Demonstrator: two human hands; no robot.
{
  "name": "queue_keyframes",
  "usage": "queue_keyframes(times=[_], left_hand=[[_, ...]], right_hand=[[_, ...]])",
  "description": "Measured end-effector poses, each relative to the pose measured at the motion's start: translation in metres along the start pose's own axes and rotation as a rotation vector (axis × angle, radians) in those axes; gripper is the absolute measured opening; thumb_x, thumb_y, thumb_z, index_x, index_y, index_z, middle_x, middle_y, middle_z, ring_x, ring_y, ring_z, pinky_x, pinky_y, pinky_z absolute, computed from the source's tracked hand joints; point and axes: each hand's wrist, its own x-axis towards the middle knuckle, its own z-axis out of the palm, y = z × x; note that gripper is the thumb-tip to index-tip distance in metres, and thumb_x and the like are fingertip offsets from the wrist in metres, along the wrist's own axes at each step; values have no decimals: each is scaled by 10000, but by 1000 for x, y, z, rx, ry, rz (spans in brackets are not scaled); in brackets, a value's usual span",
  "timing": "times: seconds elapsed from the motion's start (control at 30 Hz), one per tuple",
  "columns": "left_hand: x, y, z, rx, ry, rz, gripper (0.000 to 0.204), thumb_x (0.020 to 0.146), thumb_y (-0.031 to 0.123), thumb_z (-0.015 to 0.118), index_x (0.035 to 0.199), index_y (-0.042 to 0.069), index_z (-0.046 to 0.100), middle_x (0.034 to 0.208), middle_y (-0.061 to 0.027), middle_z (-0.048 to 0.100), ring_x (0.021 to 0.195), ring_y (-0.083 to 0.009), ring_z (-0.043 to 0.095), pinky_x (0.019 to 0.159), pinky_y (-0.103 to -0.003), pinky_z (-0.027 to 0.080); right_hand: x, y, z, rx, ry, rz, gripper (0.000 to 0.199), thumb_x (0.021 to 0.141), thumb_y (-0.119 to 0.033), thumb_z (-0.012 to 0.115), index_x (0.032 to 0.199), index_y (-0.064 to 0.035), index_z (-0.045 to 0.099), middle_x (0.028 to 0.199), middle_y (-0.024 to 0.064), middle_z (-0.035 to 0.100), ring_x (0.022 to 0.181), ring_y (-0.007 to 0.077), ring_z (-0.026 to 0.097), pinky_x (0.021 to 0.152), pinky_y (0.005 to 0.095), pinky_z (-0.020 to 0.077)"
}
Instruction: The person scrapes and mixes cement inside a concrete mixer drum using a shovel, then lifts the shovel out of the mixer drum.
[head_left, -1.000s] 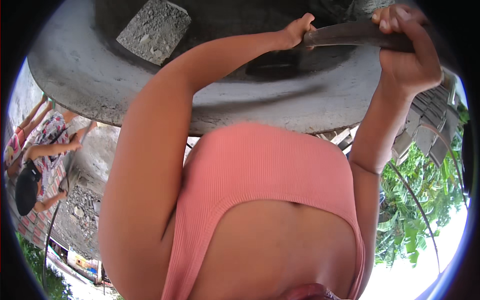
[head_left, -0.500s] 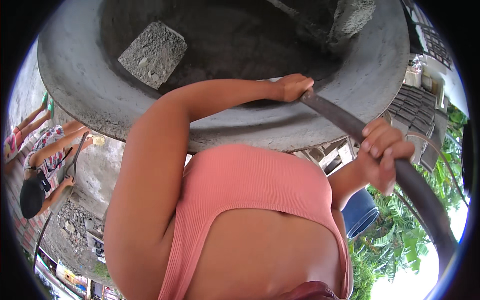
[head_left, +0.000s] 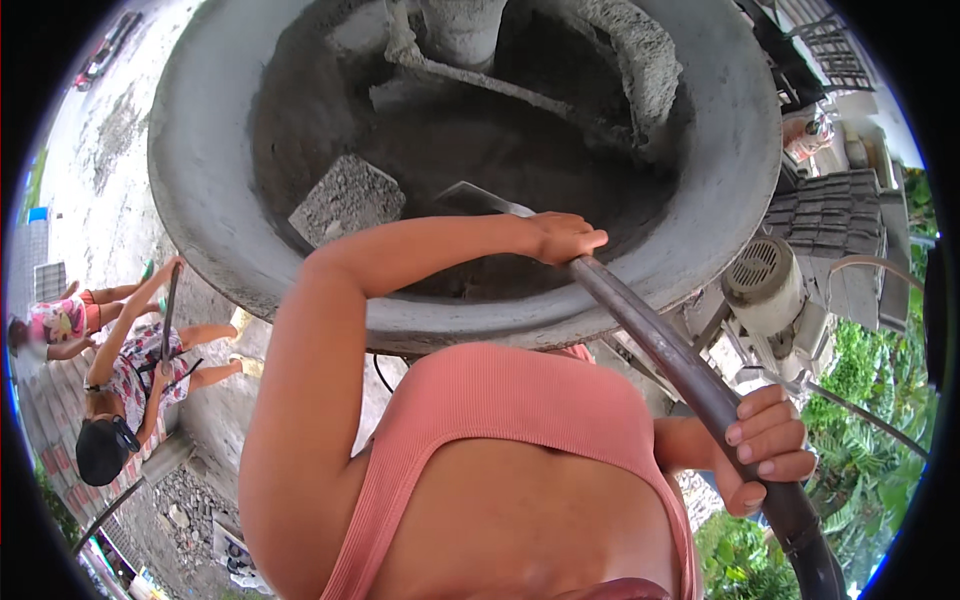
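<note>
A long dark-handled shovel lies slanted across my front, running from the mixing pan to the lower right. Its pale metal blade dips inside the round grey mixing pan. My left hand is wrapped round the lower handle, just over the pan's near rim. Farther up, my right hand grips the same handle with its fingers curled round. To the left of the blade stands a mixing paddle caked with grey mortar. Dark fine material covers the pan's floor.
A central post and caked mixing arms fill the pan's far side. An electric motor sits right of the rim, near stacked tiles. At the left, a person in a cap holds a long tool; another person is beyond.
The view has shifted, showing more of the pan's far side and the blade. My right hand has come lower with the handle's upper end. The person at left has raised an arm.
</note>
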Motion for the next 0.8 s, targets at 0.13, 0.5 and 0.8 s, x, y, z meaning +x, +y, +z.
queue_keyframes(times=[0.13, 0.5, 0.8], left_hand=[[-41, 32, -34, 108, -57, -120, 482, 863, 330, 262, 572, 55, 530, 542, -99, 532, 558, -261, 510, 632, -364, 396], [-57, 126, -26, 336, 392, -102, 466, 860, 300, 371, 503, 26, 492, 536, -153, 518, 566, -369, 515, 622, -464, 381], [-26, 236, -34, 740, 907, 677, 518, 768, 458, 427, 402, 100, 502, 408, -54, 461, 425, -211, 491, 563, -361, 374]], right_hand=[[-17, 4, -16, 76, 14, 19, 246, 792, -289, 662, 748, -124, 485, 665, -2, 576, 552, 135, 591, 601, 296, 489], [-31, -39, -63, 639, 657, -59, 243, 713, -147, 699, 751, -131, 460, 596, -42, 499, 531, 85, 508, 678, 246, 440], [-7, -107, -74, 503, 156, -614, 137, 835, -181, 605, 757, -74, 572, 600, -33, 553, 520, 80, 546, 583, 250, 506]])
